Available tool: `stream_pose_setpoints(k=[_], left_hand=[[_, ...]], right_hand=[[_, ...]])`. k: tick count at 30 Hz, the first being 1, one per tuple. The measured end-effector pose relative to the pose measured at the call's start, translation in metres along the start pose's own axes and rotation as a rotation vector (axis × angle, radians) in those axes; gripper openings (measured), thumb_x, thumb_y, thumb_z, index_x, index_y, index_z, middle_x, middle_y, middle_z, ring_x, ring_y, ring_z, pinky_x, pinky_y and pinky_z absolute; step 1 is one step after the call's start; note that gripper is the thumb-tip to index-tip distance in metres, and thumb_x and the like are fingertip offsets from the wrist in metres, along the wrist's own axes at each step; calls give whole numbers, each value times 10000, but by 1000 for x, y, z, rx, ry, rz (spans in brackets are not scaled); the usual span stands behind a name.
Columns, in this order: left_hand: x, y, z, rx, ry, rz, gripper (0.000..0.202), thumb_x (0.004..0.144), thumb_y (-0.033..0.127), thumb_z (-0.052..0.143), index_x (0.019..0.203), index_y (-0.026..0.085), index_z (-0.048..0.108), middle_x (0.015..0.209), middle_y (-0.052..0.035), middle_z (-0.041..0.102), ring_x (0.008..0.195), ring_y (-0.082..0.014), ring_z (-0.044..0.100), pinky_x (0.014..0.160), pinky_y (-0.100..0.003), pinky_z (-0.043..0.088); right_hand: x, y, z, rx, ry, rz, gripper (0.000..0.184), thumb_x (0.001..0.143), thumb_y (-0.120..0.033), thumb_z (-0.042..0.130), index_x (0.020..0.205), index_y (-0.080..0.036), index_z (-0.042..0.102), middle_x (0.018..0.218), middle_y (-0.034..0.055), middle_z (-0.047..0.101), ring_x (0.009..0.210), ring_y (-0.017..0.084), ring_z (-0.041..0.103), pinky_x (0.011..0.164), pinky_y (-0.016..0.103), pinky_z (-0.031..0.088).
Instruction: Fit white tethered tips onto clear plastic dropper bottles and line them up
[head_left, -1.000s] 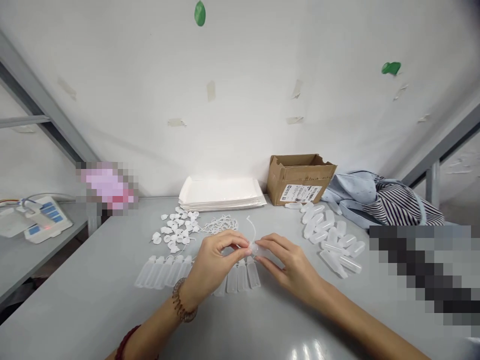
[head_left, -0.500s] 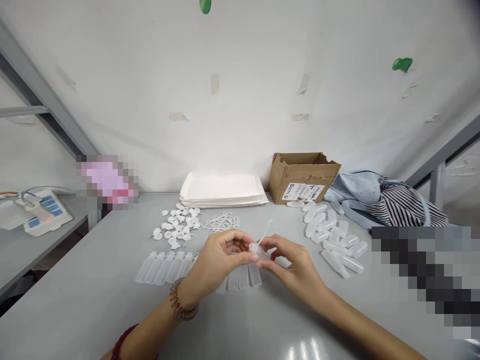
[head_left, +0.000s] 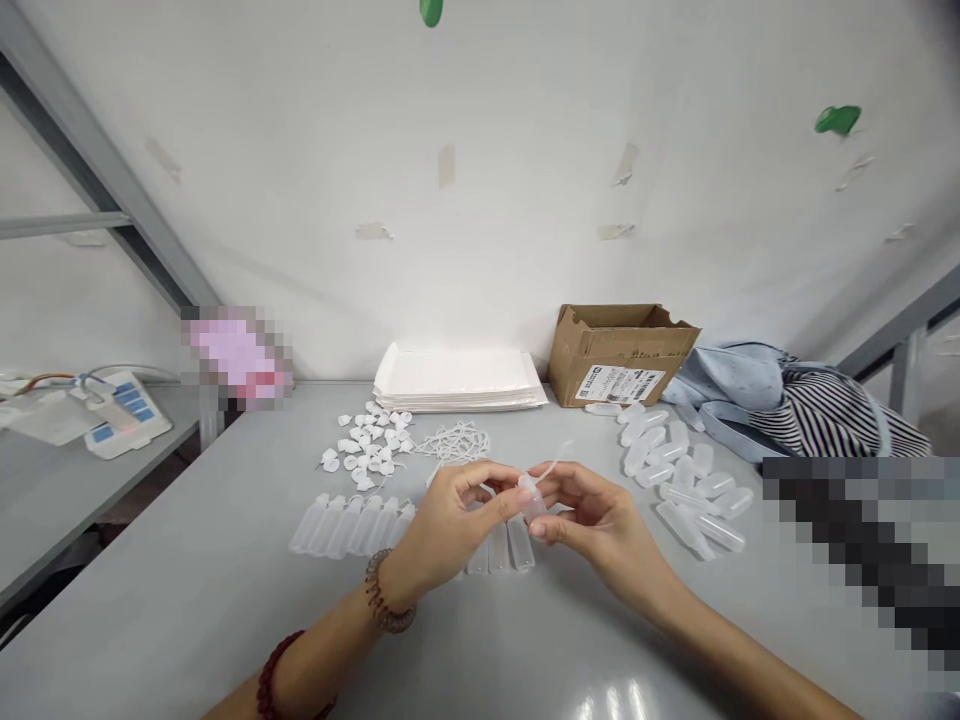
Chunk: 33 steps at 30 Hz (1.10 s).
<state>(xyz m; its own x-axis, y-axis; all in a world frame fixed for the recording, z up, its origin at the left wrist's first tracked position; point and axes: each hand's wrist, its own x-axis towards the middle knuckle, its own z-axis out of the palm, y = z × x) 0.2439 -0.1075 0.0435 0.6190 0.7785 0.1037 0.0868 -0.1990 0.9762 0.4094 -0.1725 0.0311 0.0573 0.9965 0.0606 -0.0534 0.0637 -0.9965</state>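
Observation:
A small translucent plastic bottle (head_left: 535,504) is held between both hands above the table. My left hand (head_left: 472,510) closes its thumb and fingers on the white top end. The fingers and thumb of my right hand (head_left: 589,510) are around the body. A thin white cord (head_left: 556,459) sticks out from the top, up and to the right. Below and behind the hands lie several similar bottles (head_left: 499,550), partly hidden by my left hand. More capped bottles (head_left: 352,527) lie in a row to the left of my left wrist.
Small white caps (head_left: 367,445) are scattered at the back left, beside a heap of white cords (head_left: 457,440). Loose translucent bottles (head_left: 667,460) lie at the right. Behind stand a stack of white envelopes (head_left: 461,378), an open cardboard box (head_left: 622,355) and a blue and striped cloth bundle (head_left: 802,405).
The whole view has shifted, so things appear slightly further right. The bottle now stands more upright in the hands, and my left thumb has moved up onto its top end.

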Motion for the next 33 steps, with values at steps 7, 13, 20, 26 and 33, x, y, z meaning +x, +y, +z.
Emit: stream_pose_setpoints(k=[7, 13, 20, 26, 33], left_hand=[[1, 3, -1, -11, -87, -4, 231, 872, 367, 563, 852, 203, 725, 839, -22, 703, 831, -174, 614, 776, -288, 480], [-4, 0, 1, 210, -20, 37, 334, 890, 369, 520, 1163, 201, 615, 1006, -62, 647, 915, -199, 599, 774, -327, 510], [-10, -11, 18, 728, 96, 480, 568, 756, 306, 710, 1231, 158, 435, 1143, -120, 570, 1053, -269, 520, 900, -437, 464], [-7, -11, 20, 806, 186, 575, 448, 778, 236, 680, 1160, 163, 458, 1028, -98, 604, 955, -259, 550, 812, -417, 490], [-8, -8, 22, 933, 184, 648, 229, 747, 176, 606, 961, 149, 528, 837, -72, 599, 799, -243, 540, 682, -383, 464]], right_hand=[[1, -2, 1, 139, -38, 84, 281, 653, -285, 790, 884, -203, 654, 685, -27, 605, 574, 100, 537, 523, 230, 447], [3, -2, -1, 141, 3, 97, 240, 672, -321, 770, 847, -182, 682, 675, -6, 633, 577, 110, 531, 533, 246, 440], [4, -1, -4, 148, 109, 99, 238, 693, -329, 751, 854, -172, 673, 746, 17, 658, 637, 131, 571, 560, 248, 443], [3, -2, -1, 115, 102, 107, 201, 686, -311, 754, 819, -175, 688, 763, 10, 670, 667, 140, 616, 574, 242, 452], [9, 0, -10, 79, -41, 153, 244, 675, -355, 762, 786, -160, 669, 657, -7, 644, 591, 125, 593, 523, 233, 450]])
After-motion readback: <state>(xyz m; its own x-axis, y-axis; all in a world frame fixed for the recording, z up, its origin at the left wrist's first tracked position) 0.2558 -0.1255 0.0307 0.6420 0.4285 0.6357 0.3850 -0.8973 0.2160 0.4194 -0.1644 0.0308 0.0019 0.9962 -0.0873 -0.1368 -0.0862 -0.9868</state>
